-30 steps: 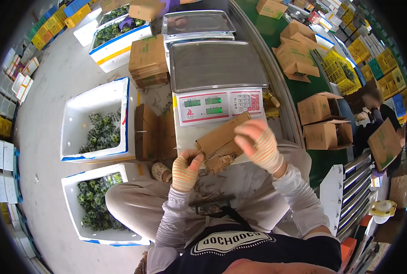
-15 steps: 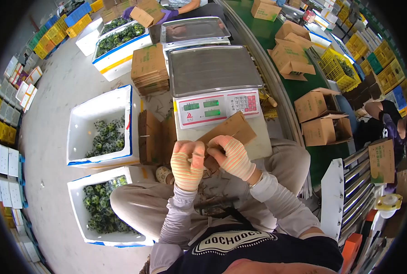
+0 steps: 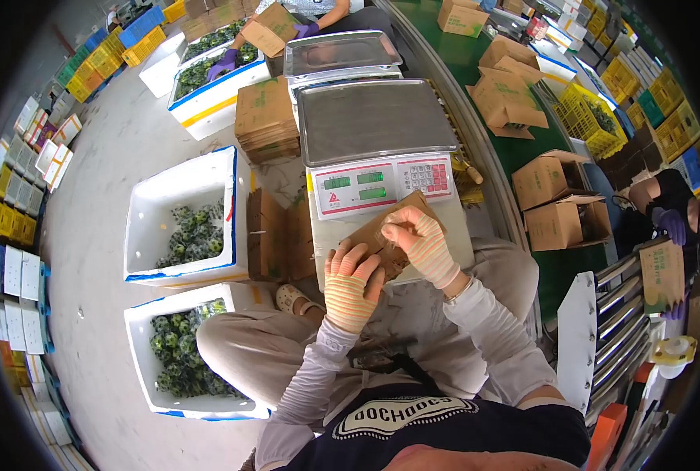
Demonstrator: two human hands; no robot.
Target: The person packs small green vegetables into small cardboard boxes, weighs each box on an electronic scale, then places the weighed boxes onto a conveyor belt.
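Note:
My left hand (image 3: 351, 289), in a striped fingerless glove, has its fingers stretched out and apart against the near-left side of a brown cardboard piece (image 3: 422, 206). My right hand (image 3: 424, 250), gloved the same way, is over the cardboard's right part with thumb and forefinger pinched together. What that pinch holds, if anything, is too small to make out. The cardboard is tilted in front of the weighing scale (image 3: 377, 182), its lower part partly hidden by my hands. Green digits glow on the scale, and its metal pan (image 3: 375, 122) carries nothing.
Left stand white foam boxes (image 3: 142, 212) holding netted dark-green produce (image 3: 179, 345). Flattened cartons (image 3: 265, 118) are stacked beside the scale. A green conveyor (image 3: 487, 145) with open cartons (image 3: 550, 179) runs along the right. Across from me, a co-worker's purple-gloved hand (image 3: 223, 64) reaches into a foam box.
My left hand has opened and moved down and right; my right hand has shifted right and up slightly. The co-worker's hand has gone into the foam box while the other keeps hold of a carton.

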